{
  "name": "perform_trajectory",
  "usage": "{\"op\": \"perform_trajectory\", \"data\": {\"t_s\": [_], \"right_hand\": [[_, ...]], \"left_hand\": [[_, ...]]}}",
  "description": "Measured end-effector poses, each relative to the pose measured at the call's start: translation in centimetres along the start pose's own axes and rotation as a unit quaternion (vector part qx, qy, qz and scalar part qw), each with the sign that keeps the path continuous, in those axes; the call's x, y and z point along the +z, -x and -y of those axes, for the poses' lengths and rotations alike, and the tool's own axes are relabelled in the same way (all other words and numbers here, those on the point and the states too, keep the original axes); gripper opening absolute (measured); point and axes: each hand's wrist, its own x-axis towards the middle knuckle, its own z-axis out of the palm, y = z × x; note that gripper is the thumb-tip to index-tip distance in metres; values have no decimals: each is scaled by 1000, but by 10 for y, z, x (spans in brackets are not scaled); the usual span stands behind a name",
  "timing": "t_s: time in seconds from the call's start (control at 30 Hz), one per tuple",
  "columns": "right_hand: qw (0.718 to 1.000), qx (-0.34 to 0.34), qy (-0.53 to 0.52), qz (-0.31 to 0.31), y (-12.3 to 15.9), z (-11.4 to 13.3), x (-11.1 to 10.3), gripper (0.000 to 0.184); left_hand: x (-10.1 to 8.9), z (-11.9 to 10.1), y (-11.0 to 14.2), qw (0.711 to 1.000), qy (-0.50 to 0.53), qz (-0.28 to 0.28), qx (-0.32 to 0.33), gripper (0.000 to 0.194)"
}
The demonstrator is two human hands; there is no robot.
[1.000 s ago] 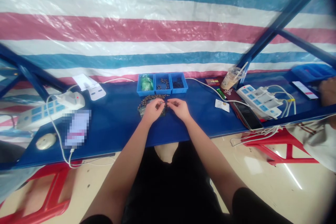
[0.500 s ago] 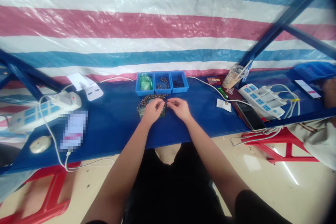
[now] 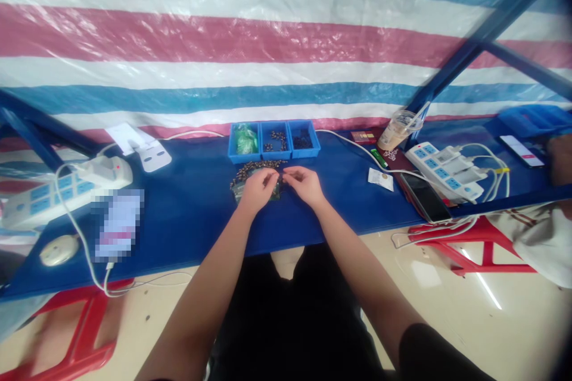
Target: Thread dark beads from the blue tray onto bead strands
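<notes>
My left hand and my right hand come close together over the blue table, fingertips pinched toward each other. Whatever sits between the fingers is too small to make out. Under and beside my left hand lies a greenish clear plastic bag. A curved row of small brown beads stretches along its far side. Just beyond stand three joined blue bins: the left bin holds a green plastic bag, the middle one some brown beads, the right one small dark pieces.
At the left are a power strip, a blurred-out phone and a round white object. To the right stand a drink cup, a dark phone and another power strip. White cables cross the table. A person's arm shows at far right.
The view has shifted slightly, moving things at the left a little further left. Both hands keep nearly the same pinched pose over the bag.
</notes>
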Motion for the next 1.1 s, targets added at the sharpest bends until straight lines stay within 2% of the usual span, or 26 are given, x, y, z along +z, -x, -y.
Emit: {"op": "perform_trajectory", "data": {"t_s": [0.13,0.6,0.8,0.97,1.03,1.1], "right_hand": [[1000,0,11,-2,0,1,0,32],[1000,1,0,-5,0,4,-1,31],[993,40,-74,-87,-8,-2,-5,37],[979,38,-132,-154,-31,0,-11,42],[974,17,-156,-165,-42,3,-13,51],[970,-12,-172,-169,-48,5,-16,67]], "left_hand": [[1,0,0,1000,6,-11,-3,21],[-1,-1,0,1000,1,8,5,26],[0,0,-1,1000,-3,4,7,25],[3,0,-3,998,-43,3,45,21],[3,1,-4,998,-47,5,50,21],[3,1,-3,998,-46,2,50,21]]}}
